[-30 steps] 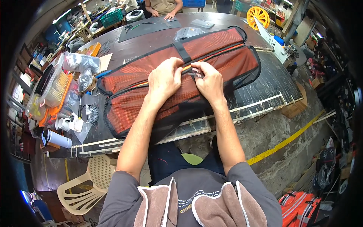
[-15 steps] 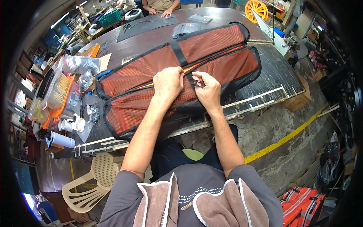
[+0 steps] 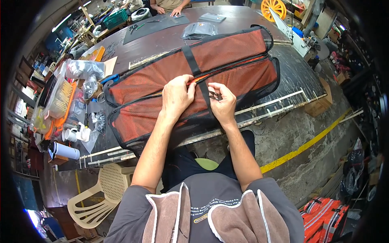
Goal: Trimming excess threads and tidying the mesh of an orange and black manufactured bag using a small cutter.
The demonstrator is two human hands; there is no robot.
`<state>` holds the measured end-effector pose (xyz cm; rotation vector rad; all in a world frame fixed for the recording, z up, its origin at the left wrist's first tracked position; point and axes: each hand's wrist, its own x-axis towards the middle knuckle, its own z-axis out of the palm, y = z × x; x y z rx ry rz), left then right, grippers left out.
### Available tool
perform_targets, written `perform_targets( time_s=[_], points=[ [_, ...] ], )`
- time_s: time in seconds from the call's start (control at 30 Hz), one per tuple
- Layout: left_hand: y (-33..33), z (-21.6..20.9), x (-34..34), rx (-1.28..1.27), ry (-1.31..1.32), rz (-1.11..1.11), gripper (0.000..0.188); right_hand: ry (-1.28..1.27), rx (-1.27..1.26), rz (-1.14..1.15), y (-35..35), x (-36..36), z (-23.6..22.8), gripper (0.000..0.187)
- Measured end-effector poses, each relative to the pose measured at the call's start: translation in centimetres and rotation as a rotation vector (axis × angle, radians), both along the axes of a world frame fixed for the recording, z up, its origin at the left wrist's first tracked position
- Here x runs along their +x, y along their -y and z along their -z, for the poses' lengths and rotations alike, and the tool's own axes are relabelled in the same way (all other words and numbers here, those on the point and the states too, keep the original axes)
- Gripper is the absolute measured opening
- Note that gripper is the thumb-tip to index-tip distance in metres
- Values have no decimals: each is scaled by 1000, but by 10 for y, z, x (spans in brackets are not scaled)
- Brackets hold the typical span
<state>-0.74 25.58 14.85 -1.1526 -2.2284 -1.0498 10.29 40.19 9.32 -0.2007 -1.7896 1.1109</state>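
Note:
A long black mesh bag (image 3: 154, 85) with orange material showing through lies across the near side of the table. A lengthwise opening edged in black runs along its middle, with a strip of bright orange and yellow in the gap. A black strap (image 3: 189, 58) crosses the bag. My left hand (image 3: 177, 95) is closed in a pinch at the edge of this opening, just left of the strap. Close to its right, my right hand (image 3: 223, 106) is closed around a small black piece (image 3: 214, 95) above the strap's near part. My fingers partly hide that piece, and its kind is unclear.
A stack of plastic-wrapped packets (image 3: 199, 30) lies beyond the bag. At left are a clear tub (image 3: 59, 99), plastic bags and a white bottle (image 3: 65, 150). A co-worker's hands (image 3: 176, 12) rest at the far edge. A beige chair (image 3: 109, 182) stands at lower left.
My left hand has shifted slightly left, its fingers apart from the strap now. My right hand has moved a little down, turning the small black piece. The bag has shifted slightly.

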Motion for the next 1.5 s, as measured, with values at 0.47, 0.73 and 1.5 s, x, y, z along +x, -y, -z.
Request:
perform_targets(
  time_s=[0.47, 0.73, 1.5],
  points=[
    [1, -11, 0, 31, 170, -19, 13, -11, -115, -58, -2, 6, 8, 16],
    [6, -24, 4, 127, 360, 28, 9, 31, -127, -108, -1, 17, -8, 20],
    [3, -26, -10, -146, -171, -16, 11, 44, -163, -130, 0, 20, -15, 26]
  ],
)
